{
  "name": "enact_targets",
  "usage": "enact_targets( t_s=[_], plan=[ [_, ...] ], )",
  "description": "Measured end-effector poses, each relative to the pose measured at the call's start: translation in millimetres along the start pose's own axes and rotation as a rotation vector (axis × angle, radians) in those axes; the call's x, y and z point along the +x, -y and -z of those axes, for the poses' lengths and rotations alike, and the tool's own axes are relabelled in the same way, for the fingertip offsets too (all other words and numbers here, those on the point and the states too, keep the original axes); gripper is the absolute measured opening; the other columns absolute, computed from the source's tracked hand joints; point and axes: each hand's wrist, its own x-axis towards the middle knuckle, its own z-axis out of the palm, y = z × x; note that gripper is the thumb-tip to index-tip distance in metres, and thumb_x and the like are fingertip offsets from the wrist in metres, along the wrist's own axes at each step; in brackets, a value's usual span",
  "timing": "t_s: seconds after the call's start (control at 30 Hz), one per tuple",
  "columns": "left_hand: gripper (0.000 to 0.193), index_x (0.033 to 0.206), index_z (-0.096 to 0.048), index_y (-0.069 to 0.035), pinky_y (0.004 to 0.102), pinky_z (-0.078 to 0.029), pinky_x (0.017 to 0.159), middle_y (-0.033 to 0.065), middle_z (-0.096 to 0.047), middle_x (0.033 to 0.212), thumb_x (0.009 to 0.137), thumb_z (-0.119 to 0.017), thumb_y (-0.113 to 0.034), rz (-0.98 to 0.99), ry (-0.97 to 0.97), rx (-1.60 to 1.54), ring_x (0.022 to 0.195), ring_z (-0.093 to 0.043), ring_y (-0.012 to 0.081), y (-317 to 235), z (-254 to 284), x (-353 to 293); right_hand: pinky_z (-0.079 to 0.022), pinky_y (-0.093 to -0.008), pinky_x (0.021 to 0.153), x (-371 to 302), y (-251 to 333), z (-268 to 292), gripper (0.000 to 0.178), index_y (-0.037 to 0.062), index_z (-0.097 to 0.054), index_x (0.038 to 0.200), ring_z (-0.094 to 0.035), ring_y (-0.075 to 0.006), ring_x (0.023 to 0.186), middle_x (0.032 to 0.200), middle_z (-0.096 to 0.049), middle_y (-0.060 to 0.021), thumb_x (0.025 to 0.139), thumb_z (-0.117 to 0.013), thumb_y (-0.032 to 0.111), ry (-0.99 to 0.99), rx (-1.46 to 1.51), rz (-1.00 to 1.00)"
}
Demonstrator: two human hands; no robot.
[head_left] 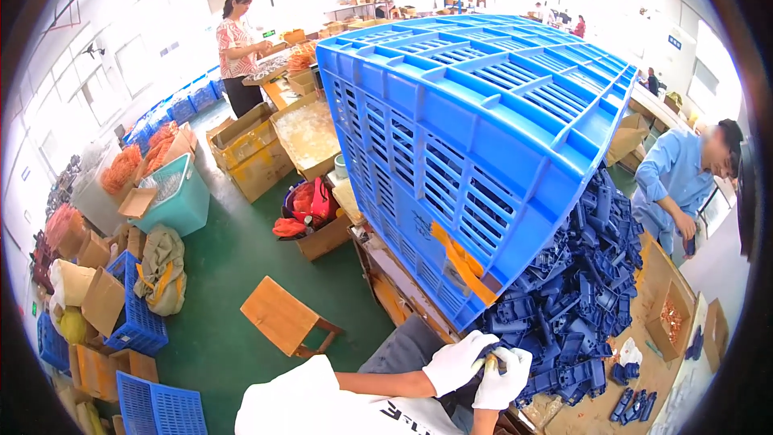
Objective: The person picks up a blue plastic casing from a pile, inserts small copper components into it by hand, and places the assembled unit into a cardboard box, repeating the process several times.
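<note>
Both my hands wear white gloves and meet low in the view, close to the table edge. My left hand (pixel 457 364) is closed, its fingers wrapped around a small dark blue plastic part (pixel 488 350). Right beside it, my right hand (pixel 505 379) pinches the same part from the other side. Most of the part is hidden by the gloves. A large pile of dark blue plastic parts (pixel 576 290) lies just beyond my hands. It spills from a big blue slatted crate (pixel 483 125) tipped on its side, with orange tape (pixel 463 262) on its rim.
Several finished-looking blue pieces (pixel 634 405) lie at the table's right, near a cardboard box of small copper-coloured pieces (pixel 671 316). A wooden stool (pixel 279 314) stands on the green floor. One person (pixel 680 173) works at the right, another (pixel 239 52) at the far left.
</note>
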Motion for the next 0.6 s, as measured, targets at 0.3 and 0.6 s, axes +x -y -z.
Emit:
enact_targets(
  t_s=[0.3,0.6],
  plan=[
    [0.034,0.126,-0.053,-0.015,0.0392,-0.053,0.083,0.0098,-0.058,0.117,0.092,-0.056,-0.014,-0.178,0.073,-0.071,0.102,-0.063,0.0318,-3,-8,-2,-0.047,-0.0272,0.073,-2,-27,13,0.019,-0.0018,-0.066,0.101,-0.059,-0.0133,0.079,0.09,-0.065,-0.0076,0.082,-0.063,-0.002,0.07,0.623,-0.326],
    [0.033,0.127,-0.048,-0.012,0.0431,-0.053,0.068,0.0143,-0.056,0.109,0.094,-0.05,-0.015,-0.173,0.16,0.009,0.081,-0.065,0.0368,-3,-11,-4,-0.041,-0.0345,0.056,-18,-15,22,0.015,0.0041,-0.059,0.082,-0.053,-0.0221,0.058,0.067,-0.055,-0.0085,0.076,-0.072,0.003,0.003,-0.028,0.005]
  ],
)
